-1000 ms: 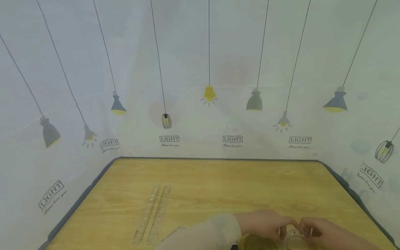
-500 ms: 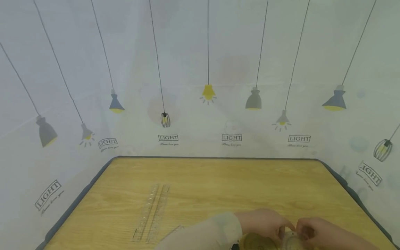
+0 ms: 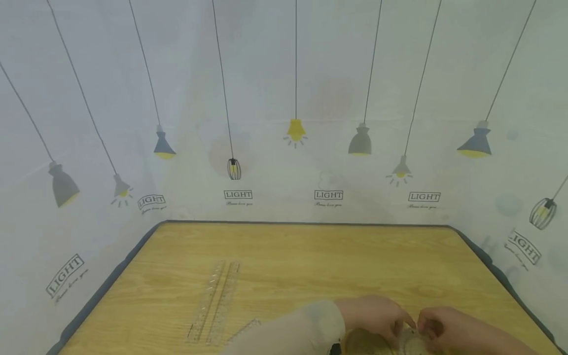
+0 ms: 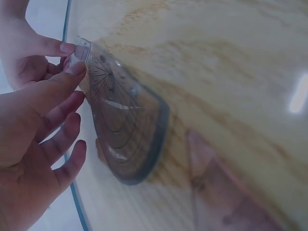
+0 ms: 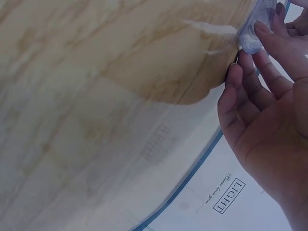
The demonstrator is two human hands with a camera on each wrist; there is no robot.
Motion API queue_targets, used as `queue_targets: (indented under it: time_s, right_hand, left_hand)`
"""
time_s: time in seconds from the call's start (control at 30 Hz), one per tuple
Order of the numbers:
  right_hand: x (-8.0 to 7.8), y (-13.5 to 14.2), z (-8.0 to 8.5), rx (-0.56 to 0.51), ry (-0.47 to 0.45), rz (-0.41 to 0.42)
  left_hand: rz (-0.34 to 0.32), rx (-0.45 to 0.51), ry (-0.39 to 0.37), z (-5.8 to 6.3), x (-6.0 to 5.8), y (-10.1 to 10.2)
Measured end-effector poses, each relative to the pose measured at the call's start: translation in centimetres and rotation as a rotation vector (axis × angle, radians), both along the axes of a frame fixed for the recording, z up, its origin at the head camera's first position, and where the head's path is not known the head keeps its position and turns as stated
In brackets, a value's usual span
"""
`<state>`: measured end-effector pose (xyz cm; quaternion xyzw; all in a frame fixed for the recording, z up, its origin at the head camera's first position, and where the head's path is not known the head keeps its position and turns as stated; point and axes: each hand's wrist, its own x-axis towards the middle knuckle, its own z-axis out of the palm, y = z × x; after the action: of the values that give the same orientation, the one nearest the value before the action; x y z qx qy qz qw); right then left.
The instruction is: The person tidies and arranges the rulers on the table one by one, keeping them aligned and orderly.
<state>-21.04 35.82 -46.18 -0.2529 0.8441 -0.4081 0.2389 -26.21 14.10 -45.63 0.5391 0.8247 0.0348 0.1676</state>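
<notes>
At the bottom right of the head view, a clear plastic protractor [image 3: 412,340] is between my two hands. My left hand [image 3: 377,313] pinches its edge with thumb and fingers; the other fingers are spread loosely in the left wrist view. My right hand [image 3: 457,325] pinches the same end from the other side, its thumb on the clear plastic. The left wrist view has the protractor [image 4: 120,115] tilted, with radiating lines and a dark curved rim. A brownish rounded shape [image 3: 366,342] lies beside it; I cannot tell whether it is a shadow.
Two clear rulers, one [image 3: 205,305] left of the other [image 3: 225,303], lie side by side on the wooden table [image 3: 301,256]. Part of a clear drawing tool [image 3: 244,330] shows beside the left sleeve. A pinkish triangular shape [image 4: 221,192] lies near the protractor. Lamp-printed sheeting surrounds the table.
My right hand has shifted slightly left, closer to the left fingertips. The protractor stays between both hands; the rulers have not moved on the table.
</notes>
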Motion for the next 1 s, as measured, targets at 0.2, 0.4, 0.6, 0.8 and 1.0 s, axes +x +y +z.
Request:
queue_targets:
  time_s: [0.2, 0.4, 0.6, 0.8, 1.0]
  right_hand:
    - [0.0, 0.1, -0.2, 0.049, 0.024, -0.006]
    - [-0.3, 0.0, -0.1, 0.064, -0.001, -0.018]
    - [-0.5, -0.3, 0.2, 0.072, -0.012, -0.036]
    - [-0.7, -1.1, 1.0, 0.119, 0.111, 0.004]
    - [-0.8, -2.1, 2.0, 0.149, 0.192, 0.021]
  left_hand:
    - [-0.020, -0.008, -0.010, 0.0, 0.1, 0.0]
    - [-0.022, 0.016, 0.019, -0.1, -0.1, -0.3]
    - [-0.019, 0.061, -0.024, -0.2, -0.6, -1.2]
    - [-0.003, 0.068, -0.017, 0.6, -0.9, -2.7]
    - [0.044, 0.085, -0.045, 1.2, -1.3, -4.4]
